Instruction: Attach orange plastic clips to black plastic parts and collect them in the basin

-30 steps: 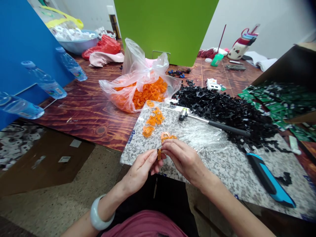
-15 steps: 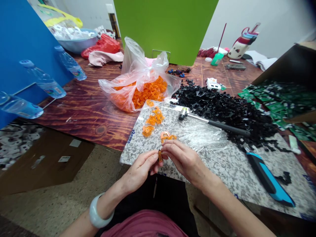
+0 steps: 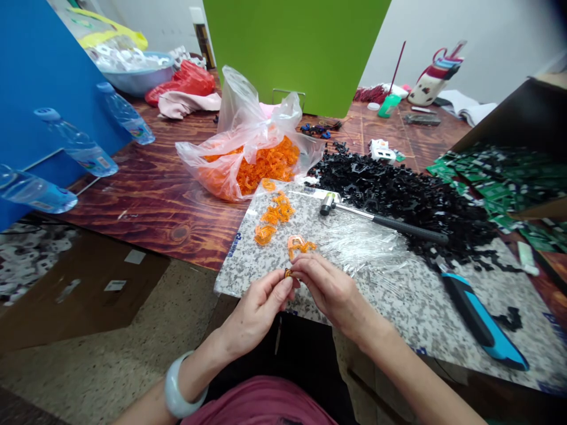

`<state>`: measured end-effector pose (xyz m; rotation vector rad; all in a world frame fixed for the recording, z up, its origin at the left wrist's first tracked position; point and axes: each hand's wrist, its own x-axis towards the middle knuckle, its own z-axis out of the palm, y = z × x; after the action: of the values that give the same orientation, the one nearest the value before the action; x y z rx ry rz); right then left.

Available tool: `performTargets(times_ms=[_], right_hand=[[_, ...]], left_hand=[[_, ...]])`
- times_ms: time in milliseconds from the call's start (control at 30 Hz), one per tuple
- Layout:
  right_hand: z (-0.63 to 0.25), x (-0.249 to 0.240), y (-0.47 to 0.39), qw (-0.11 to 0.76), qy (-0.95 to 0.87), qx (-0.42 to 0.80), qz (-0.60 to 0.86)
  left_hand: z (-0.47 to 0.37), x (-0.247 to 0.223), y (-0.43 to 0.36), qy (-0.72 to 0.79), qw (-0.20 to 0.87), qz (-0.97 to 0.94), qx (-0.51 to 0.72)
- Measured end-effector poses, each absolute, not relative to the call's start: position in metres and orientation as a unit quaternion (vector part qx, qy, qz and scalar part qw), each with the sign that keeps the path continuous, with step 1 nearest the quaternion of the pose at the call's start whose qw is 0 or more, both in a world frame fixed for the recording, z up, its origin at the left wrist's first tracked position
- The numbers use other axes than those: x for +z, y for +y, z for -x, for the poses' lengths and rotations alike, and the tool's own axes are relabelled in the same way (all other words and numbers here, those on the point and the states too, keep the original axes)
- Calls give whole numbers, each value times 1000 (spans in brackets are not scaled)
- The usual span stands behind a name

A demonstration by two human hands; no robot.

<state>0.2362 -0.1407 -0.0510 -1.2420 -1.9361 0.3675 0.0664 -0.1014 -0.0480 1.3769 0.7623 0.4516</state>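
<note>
Over the front edge of the speckled board, my left hand and my right hand meet with their fingertips pinched. Between them is a small orange plastic part, mostly covered by fingers; a dark bit shows against it. Just beyond my right fingertips lie a few loose orange parts. Farther up the board is a short row of orange translucent pieces. To the right spreads a heap of thin clear strips, with a small hammer lying along its far side.
A clear bag of orange parts sits behind the board. Black parts are heaped at the right, beside a box of green circuit boards. A blue-and-black handled tool lies near the right front. Water bottles stand at left.
My left hand has turned slightly, its thumb now farther up and over the orange part. Less of that part shows than before. My right hand has barely moved.
</note>
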Motion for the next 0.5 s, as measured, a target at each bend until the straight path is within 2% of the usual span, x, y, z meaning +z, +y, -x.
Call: performTargets(times_ms=[300, 500], right_hand=[[-231, -45, -144, 440, -739, 155, 486], [-235, -37, -151, 448, -686, 238, 522]], left_hand=[[-64, -43, -106, 355, 562, -720, 197], [-61, -40, -107, 321, 453, -809, 194]])
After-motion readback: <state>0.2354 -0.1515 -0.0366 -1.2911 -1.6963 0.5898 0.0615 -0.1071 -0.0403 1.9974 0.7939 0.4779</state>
